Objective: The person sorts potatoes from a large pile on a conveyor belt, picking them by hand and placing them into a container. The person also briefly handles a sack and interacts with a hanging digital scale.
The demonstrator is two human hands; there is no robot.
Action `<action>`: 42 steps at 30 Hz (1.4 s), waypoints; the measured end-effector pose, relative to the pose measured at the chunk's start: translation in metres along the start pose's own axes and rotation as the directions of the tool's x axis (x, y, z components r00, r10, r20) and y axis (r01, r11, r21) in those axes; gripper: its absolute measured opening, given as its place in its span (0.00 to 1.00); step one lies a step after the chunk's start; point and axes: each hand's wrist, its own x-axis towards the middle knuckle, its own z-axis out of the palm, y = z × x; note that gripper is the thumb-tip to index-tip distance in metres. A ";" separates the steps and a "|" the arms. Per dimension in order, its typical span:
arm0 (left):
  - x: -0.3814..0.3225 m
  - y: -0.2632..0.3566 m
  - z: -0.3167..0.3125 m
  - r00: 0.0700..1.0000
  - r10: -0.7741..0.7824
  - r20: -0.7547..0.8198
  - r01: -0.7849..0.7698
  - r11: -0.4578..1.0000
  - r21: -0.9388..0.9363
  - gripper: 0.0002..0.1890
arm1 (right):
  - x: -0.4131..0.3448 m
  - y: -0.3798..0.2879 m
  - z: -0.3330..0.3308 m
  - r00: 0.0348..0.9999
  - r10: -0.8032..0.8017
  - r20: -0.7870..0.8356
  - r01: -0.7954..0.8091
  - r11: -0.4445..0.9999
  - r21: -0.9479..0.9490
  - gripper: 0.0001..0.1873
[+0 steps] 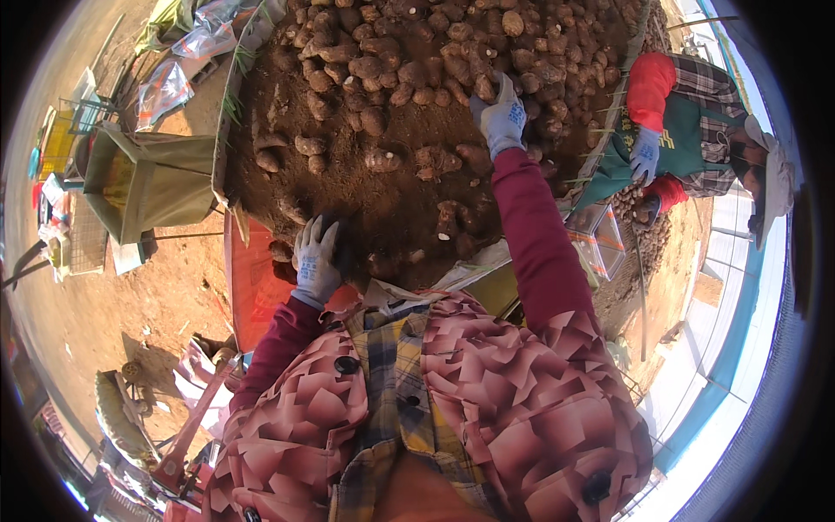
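Observation:
Brown taro corms [385, 65] are heaped along the far side of a soil-covered sorting table [365, 196], with scattered ones nearer me. My right hand [502, 121], in a grey-blue work glove, reaches to the heap's near edge. Its thumb and fingers are around one corm [484, 88]; whether they grip it is hidden. My left hand [316, 261], gloved alike, is at the table's near left edge with fingers extended and nothing visible in it. Just left of it are dark corms [280, 251]. A knobbly corm [436, 162] lies mid-table.
A co-worker [691, 130] in red sleeves and a green apron leans in at the right. A clear-sided bag [597, 241] stands below the table's right edge. At left are an open olive bag [150, 176], clear plastic bags [166, 91] and a red sheet [251, 287].

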 end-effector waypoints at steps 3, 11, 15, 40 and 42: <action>0.014 0.009 -0.002 0.991 -0.009 -0.136 0.005 1.000 -0.027 0.32 | -0.035 -0.020 0.004 0.946 -0.302 0.119 0.274 0.940 0.206 0.39; 0.110 -0.012 0.015 0.877 -0.249 -0.412 0.187 0.965 -0.185 0.40 | -0.055 -0.085 0.011 0.796 -0.565 0.218 0.505 0.818 0.277 0.21; 0.131 -0.031 0.029 0.904 -0.338 -0.263 0.371 0.925 0.084 0.40 | 0.025 -0.149 0.042 0.820 -0.571 0.036 0.570 0.821 0.033 0.31; 0.129 -0.049 0.013 0.908 -0.145 -0.393 0.013 0.948 -0.319 0.36 | -0.166 -0.013 -0.015 0.888 -0.448 0.101 0.440 0.893 0.090 0.25; 0.126 -0.047 0.010 0.921 -0.137 -0.364 0.025 0.955 -0.296 0.37 | -0.172 0.016 -0.022 0.913 -0.405 0.042 0.395 0.907 0.142 0.20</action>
